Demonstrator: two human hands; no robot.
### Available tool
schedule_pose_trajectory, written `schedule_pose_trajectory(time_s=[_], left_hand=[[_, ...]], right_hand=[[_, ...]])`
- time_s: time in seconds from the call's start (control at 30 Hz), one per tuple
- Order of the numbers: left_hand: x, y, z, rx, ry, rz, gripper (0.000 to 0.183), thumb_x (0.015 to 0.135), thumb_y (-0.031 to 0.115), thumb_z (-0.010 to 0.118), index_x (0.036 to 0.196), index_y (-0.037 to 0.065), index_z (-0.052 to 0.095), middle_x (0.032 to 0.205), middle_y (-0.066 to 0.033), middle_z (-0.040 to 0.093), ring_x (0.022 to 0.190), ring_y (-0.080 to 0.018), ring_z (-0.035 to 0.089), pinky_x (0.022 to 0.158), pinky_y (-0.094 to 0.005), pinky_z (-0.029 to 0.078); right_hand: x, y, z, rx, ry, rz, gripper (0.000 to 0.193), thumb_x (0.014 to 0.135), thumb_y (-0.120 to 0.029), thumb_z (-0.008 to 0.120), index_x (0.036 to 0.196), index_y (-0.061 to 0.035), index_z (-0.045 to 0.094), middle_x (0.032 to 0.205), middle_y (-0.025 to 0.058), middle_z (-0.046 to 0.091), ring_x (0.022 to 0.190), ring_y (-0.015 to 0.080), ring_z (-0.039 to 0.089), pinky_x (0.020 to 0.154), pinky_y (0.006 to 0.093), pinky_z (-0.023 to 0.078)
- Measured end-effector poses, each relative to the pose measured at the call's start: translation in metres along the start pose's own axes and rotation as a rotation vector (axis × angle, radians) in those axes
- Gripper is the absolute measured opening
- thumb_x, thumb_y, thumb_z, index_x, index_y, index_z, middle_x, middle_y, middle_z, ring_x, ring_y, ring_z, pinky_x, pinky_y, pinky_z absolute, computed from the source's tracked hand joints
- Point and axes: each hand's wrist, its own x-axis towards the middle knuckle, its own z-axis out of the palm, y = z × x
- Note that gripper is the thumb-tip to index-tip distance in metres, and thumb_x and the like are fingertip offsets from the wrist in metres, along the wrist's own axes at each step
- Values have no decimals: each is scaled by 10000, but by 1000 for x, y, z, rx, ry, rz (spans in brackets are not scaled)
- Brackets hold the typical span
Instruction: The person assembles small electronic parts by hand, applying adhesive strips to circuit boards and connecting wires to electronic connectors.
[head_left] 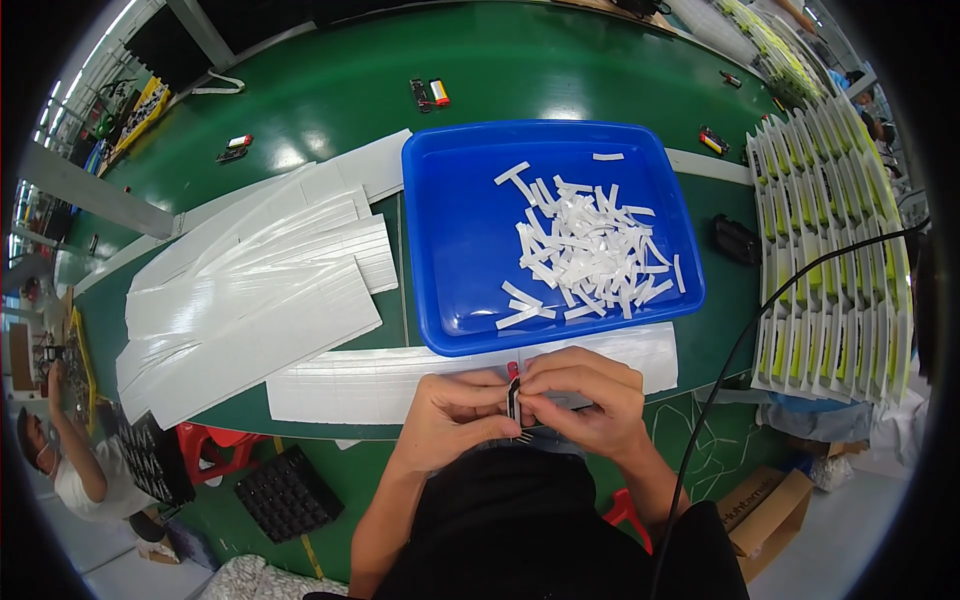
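Observation:
Close to my body, at the table's near edge, both hands meet around a small, narrow black part with a red end point(514, 371), held upright. My left hand point(452, 412) pinches it from the left between thumb and fingers. From the right, the closed thumb and fingertips of my right hand point(597, 402) grip its side; whether they also hold something thin is hidden. Just beyond my hands is a blue tray point(455, 345) with a loose pile of short white strips point(590, 245). Under my hands and the tray's near side lies a white sheet point(340, 388) scored into strips.
Overlapping white sheets point(260, 300) cover the table at left. Small circuit boards with batteries point(438, 93) lie on the green surface beyond. At right stand racks of white and yellow-green pieces point(830, 250), with a black cable point(745, 335) crossing in front. Another person point(85, 470) is at far left.

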Motion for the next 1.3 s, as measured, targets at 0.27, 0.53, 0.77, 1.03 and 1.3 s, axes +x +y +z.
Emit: schedule_pose_trajectory(time_s=[0.27,0.53,0.77,1.03,1.3], left_hand=[[0,0,-1,7,-10,12,285,773,-38,757,1051,-64,703,939,-121,676,845,-157,656,751,-251,535],[0,1,0,3,-17,-2,255,772,-47,756,1022,-63,711,936,-129,674,846,-160,659,753,-252,538],[1,4,1,25,-32,5,224,781,-59,743,1003,-61,717,928,-126,673,834,-157,655,742,-246,535],[-1,-2,0,-10,28,6,277,782,-83,735,1056,-78,697,984,-120,656,823,-140,639,716,-238,521],[-2,-7,-1,-49,32,27,308,785,-88,731,1089,-79,682,988,-121,652,818,-130,636,692,-225,512]], right_hand=[[1,1,0,-18,-8,-31,216,720,41,766,927,14,711,930,129,700,817,238,695,684,296,564],[3,2,-5,-42,-58,-62,229,702,35,777,917,0,706,920,119,692,800,243,683,679,304,555],[6,-2,-8,-100,-128,-67,258,699,36,776,930,-7,670,939,109,674,800,257,673,676,317,551],[1,-2,-6,-138,-125,-97,261,699,44,768,927,-12,654,981,107,668,821,264,677,685,326,558],[-1,-3,1,-115,8,-52,282,706,23,784,974,4,698,975,121,706,836,247,708,706,314,584]])
